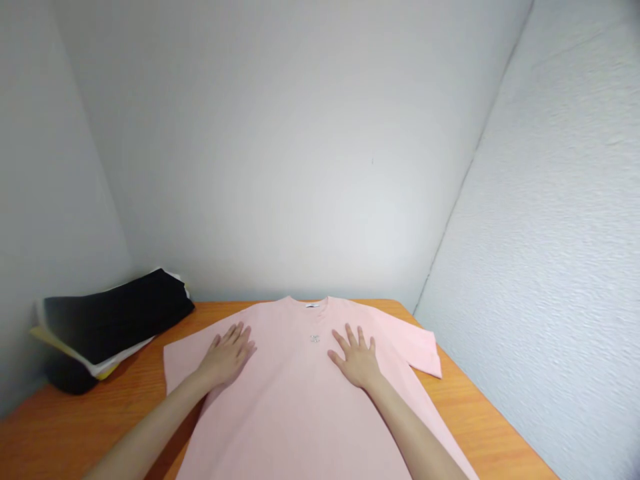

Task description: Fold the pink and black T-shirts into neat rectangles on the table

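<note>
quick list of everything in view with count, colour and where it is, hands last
t-shirt: one, pink, spread on the table
chest emblem: one, silvery, below the neckline
neck label: one, whitish, inside the collar
cloth pile: one, black top with white and yellow edges, table's far left; layers uncountable
table: one, orange-brown wood, under the shirt
walls: three, pale grey, left, behind and right
forearms: two, bare, reaching from below
left hand: one, bare, palm down, left of the emblem
right hand: one, bare, palm down, right of it

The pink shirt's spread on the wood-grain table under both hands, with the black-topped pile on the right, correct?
No, the head view shows the black-topped pile on the left; the pink shirt is spread on the wood-grain table under the left hand and right hand.
</note>
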`<state>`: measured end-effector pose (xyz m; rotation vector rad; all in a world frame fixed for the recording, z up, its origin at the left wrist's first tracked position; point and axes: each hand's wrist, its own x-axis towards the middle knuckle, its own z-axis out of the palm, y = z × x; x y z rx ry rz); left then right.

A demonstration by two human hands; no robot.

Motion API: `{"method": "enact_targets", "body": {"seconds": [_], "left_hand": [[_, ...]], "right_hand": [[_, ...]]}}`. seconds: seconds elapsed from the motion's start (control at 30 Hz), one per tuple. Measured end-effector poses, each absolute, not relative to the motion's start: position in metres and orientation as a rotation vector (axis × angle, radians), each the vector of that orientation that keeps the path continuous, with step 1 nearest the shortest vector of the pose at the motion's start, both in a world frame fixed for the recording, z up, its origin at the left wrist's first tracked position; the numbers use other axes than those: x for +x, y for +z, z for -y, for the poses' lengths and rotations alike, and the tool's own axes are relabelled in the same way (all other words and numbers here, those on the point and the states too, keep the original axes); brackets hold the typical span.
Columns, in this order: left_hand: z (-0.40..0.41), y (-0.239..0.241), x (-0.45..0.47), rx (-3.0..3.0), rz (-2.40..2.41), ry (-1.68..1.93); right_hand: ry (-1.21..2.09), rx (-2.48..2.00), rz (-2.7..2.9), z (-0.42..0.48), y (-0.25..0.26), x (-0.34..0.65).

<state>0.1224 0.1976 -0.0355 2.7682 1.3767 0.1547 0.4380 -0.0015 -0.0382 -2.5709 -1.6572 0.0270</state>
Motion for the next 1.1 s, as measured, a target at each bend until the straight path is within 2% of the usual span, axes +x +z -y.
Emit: {"method": "enact_targets", "body": {"seconds": [0.2,0.43,0.77,0.97,1.1], "left_hand": [[-0.211,-0.043,0.114,2.664,-1.472,0.132],[-0.236,-0.048,0.106,2.665,-1.496,0.14],[-0.241,-0.05,0.11,2.711,-1.509,0.151],[-0.21,-0.026,0.131,2.735,-1.644,0.228],[-0.149,-0.009,0.163,2.849,-1.458,0.348]], "right_hand": [[0.104,-2.517,1.716,0.0,-0.035,0.469],[0.005,-2.631,1.578,-0.009,-0.048,0.528],[-0.067,-2.65,1.596,-0.016,-0.06,0.534],[-0.143,-2.637,1.63,-0.008,-0.026,0.513],[-0.234,-2.549,1.726,-0.002,-0.004,0.453]]}}
